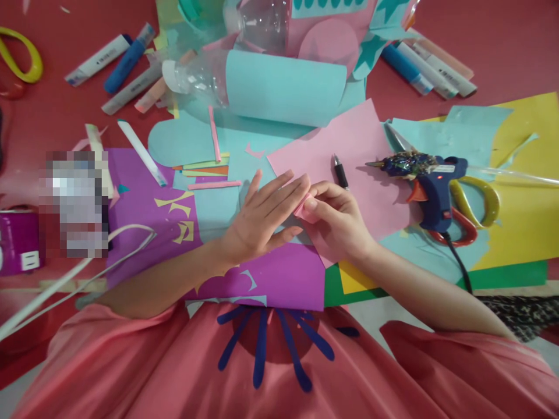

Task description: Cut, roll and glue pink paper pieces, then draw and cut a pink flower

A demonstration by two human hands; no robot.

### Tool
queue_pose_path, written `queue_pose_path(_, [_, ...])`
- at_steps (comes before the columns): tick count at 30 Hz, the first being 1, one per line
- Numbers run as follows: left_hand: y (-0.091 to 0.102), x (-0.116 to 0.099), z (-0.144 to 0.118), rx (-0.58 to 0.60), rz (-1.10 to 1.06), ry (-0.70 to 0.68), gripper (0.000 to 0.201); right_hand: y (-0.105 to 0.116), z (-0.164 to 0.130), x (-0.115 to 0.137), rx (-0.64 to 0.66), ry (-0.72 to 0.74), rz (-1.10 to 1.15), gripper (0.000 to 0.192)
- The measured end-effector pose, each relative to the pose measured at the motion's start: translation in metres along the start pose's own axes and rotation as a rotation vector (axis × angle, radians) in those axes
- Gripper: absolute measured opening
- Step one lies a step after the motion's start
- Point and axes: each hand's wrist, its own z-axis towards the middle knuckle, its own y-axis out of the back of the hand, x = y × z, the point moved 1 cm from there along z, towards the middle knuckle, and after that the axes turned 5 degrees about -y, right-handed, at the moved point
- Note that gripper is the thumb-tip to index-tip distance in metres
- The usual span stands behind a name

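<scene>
My right hand [345,218] pinches a small piece of pink paper [304,213] between thumb and fingers. Against the paper's upper edge lie the fingertips of my left hand [266,218], its fingers stretched out and apart. Under both hands are a larger pink sheet [364,180], a light blue sheet [216,206] and a purple sheet [283,270]. Just beyond my right hand a black pen [339,173] rests on the pink sheet. Rolled pink paper strips [213,185] lie beyond my left hand, beside thin yellow and orange strips [203,169].
A blue hot glue gun [441,186] lies at right over scissors [480,201]. Across the back stretches a plastic bottle wrapped in light blue paper [283,87]. Markers [128,58] flank it on the left, more markers [430,67] on the right. A white cable [65,279] crosses the left side.
</scene>
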Motion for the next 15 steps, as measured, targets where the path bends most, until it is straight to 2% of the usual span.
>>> queue_pose_path(3, [0.0,-0.001,0.0,-0.013,-0.04,0.002,0.066,0.0,0.0,-0.002,-0.01,0.018,-0.003,0.015])
queue_pose_path(7, [0.0,-0.001,0.0,-0.103,-0.088,0.008,0.06,-0.001,0.001,-0.003,-0.027,0.074,-0.037,0.015])
queue_pose_path(10, [0.003,-0.002,0.002,-0.168,-0.085,0.036,0.049,-0.003,0.002,-0.005,-0.055,0.111,-0.065,0.019])
queue_pose_path(15, [0.01,-0.002,0.006,-0.207,-0.063,0.088,0.027,-0.002,0.001,-0.007,-0.045,0.131,-0.106,0.019])
